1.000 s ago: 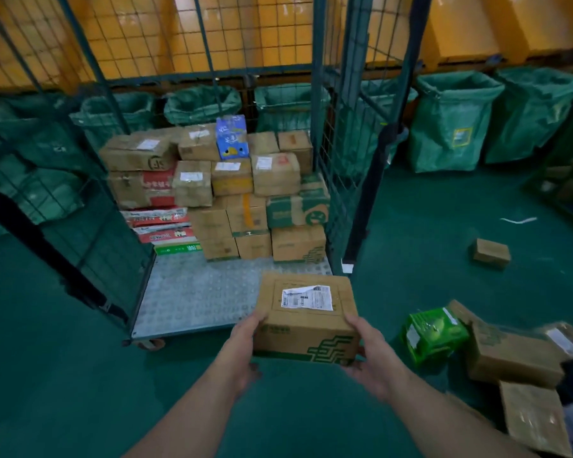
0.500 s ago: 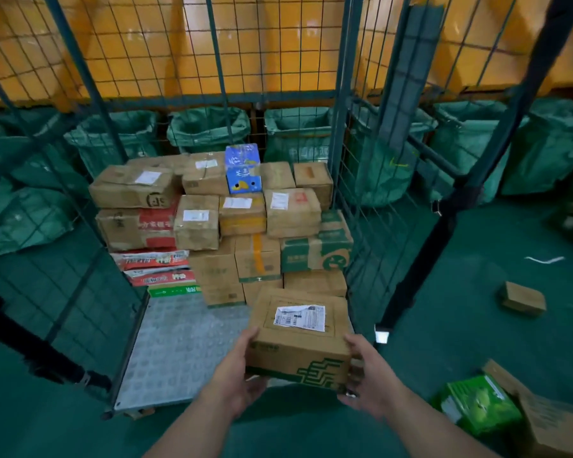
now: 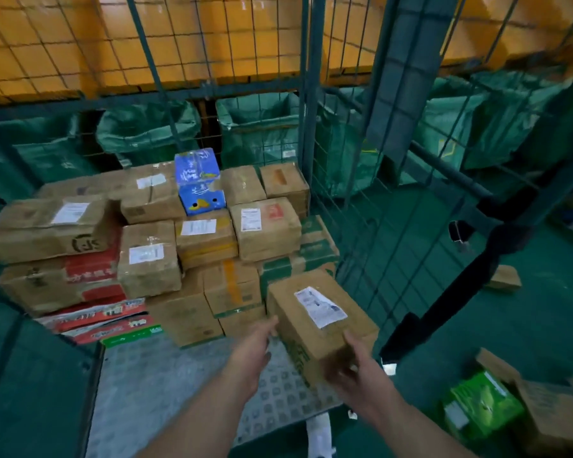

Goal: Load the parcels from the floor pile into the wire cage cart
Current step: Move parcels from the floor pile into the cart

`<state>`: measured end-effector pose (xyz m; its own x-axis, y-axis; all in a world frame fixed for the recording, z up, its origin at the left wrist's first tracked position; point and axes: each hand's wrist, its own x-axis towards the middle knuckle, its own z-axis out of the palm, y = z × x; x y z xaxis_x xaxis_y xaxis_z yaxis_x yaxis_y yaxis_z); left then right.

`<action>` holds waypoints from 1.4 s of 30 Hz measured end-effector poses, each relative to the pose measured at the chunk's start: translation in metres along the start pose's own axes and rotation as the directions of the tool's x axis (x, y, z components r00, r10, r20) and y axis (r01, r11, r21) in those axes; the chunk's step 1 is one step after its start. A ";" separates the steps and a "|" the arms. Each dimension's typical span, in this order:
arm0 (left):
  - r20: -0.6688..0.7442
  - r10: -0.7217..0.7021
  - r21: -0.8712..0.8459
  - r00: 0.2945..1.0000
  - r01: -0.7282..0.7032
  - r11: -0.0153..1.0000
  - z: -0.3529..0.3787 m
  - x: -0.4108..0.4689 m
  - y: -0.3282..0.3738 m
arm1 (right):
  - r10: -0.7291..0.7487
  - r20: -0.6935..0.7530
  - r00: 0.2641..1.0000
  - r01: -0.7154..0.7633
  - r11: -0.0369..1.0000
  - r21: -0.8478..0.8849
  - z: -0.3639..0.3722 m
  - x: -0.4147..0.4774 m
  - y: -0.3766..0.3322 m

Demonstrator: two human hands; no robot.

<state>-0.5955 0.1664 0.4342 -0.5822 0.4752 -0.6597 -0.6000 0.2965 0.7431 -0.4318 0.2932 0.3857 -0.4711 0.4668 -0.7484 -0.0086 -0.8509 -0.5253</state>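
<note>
One boxy cardboard parcel (image 3: 318, 322) between left hand (image 3: 252, 355), right hand (image 3: 358, 378)

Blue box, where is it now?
Head view, centre-left: the blue box stands in the cart, atop the back row, between a labelled carton and a plain carton.

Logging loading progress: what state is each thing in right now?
wire cage cart, front open, rear stacked with parcels.
labelled parcel, held tilted over its deck, label up.
left hand, presses parcel's left side.
right hand, grips its near corner.
green parcel, on floor outside cart.
</note>
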 end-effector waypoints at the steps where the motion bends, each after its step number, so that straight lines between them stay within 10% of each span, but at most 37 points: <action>1: 0.024 -0.022 0.073 0.999 0.021 0.997 0.010 0.010 0.004 | -0.012 -0.034 0.999 0.013 0.999 0.035 0.005 0.015 -0.006; 15: -0.171 -0.083 0.523 0.982 0.162 0.837 0.057 0.247 0.108 | -0.100 -0.282 0.954 0.152 0.974 0.167 0.097 0.307 -0.157; 34: -0.262 -0.293 0.443 0.919 0.385 0.810 0.048 0.329 0.090 | -0.044 -0.400 0.915 0.063 0.997 0.034 0.118 0.426 -0.170; 42: -0.236 -0.302 0.458 0.924 0.379 0.804 0.044 0.340 0.090 | 0.006 -0.255 0.967 -0.086 0.949 -0.303 0.173 0.466 -0.223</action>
<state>-0.8235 0.3910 0.2814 -0.4862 0.1544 -0.8601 -0.4522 0.7978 0.3988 -0.8022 0.6590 0.2240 -0.2306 0.5073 -0.8303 0.2994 -0.7750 -0.5566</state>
